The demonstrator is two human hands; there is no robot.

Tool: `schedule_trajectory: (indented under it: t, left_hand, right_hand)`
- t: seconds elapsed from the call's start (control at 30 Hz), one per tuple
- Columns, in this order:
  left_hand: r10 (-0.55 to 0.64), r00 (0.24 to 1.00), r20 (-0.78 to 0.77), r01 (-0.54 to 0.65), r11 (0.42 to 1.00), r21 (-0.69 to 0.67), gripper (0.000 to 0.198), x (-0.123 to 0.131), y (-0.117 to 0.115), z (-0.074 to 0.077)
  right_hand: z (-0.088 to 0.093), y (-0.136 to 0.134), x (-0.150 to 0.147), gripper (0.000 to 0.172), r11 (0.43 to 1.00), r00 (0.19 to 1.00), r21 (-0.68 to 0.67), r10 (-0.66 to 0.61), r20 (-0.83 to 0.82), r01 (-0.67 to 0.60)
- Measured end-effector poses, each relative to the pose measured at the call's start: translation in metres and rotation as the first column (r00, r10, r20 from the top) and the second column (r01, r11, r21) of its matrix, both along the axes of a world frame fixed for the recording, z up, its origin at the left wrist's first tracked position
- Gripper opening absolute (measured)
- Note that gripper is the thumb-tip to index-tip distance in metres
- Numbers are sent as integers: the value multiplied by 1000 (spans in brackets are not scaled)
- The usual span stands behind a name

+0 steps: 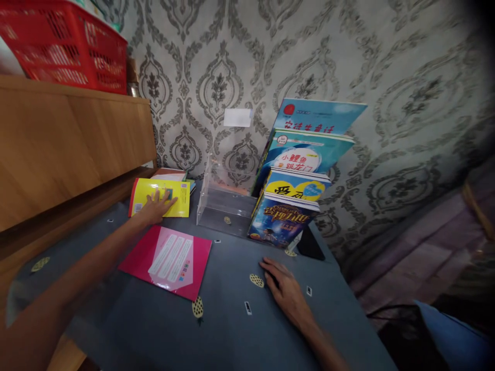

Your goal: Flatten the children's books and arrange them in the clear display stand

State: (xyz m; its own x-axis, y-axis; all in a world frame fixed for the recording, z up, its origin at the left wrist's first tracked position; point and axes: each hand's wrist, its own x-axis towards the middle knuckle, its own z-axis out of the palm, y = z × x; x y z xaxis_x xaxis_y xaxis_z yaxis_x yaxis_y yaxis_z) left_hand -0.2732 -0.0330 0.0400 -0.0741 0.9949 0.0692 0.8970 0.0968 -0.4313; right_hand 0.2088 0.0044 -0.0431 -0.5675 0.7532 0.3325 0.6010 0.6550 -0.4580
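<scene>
My left hand [157, 206] lies flat, fingers stretched out, on a yellow book [176, 198] that tops a small pile at the back left of the table. A pink book [168, 260] lies flat just in front of it. My right hand [286, 293] rests palm down with fingers spread on the grey-blue tablecloth [232, 330], holding nothing. Beyond it a clear acrylic book stand [220, 203] carries several books [294, 206] stepped one above another, covers facing me.
A wooden cabinet [69, 139] rises at the left with a red plastic basket [65, 44] on top. Patterned wallpaper backs the table. The table's right edge drops off beside a dark object [311, 245] behind the stand.
</scene>
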Motion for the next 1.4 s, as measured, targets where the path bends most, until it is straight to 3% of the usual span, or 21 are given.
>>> schedule_trajectory:
  t: [0.17, 0.37, 0.53, 0.63, 0.73, 0.87, 1.1, 1.23, 1.4]
  left_hand:
    - [-40, 999, -3, 40, 995, 94, 78, -8, -9, -14]
    - [-9, 986, 166, 9, 1000, 0, 83, -19, -6, -13]
    - [98, 971, 218, -125, 986, 112, 95, 12, 13, -12]
    - [-22, 987, 162, -1, 990, 140, 83, 39, 26, -14]
    - [-93, 987, 129, 84, 994, 71, 62, 57, 33, -11]
    - [-58, 989, 138, 54, 998, 35, 51, 69, 35, -1]
    - [-20, 999, 49, 12, 985, 170, 47, 75, 24, 0]
    - [-47, 997, 53, 33, 970, 242, 59, 58, 19, 26]
    - [-107, 988, 115, 58, 930, 363, 54, 18, 30, 90]
  right_hand:
    - [-3, 2, 0, 38, 1000, 1000, 23, 10, -4, -10]
    - [-3, 3, 2, 39, 999, 1000, 32, 8, -2, -8]
    - [-1, 4, 3, 39, 999, 1000, 29, 23, 18, -24]
    - [0, 3, 2, 40, 1000, 999, 24, 13, 36, -14]
    - [0, 2, 2, 40, 1000, 1000, 16, 12, 28, -12]
    - [-2, 3, 1, 39, 1000, 1000, 14, 7, 4, -7]
    - [-2, 3, 2, 38, 1000, 1000, -8, 4, -8, -4]
    - [0, 2, 2, 39, 1000, 1000, -10, 16, 0, -16]
    - [2, 1, 1, 39, 1000, 1000, -9, 7, 8, -7]
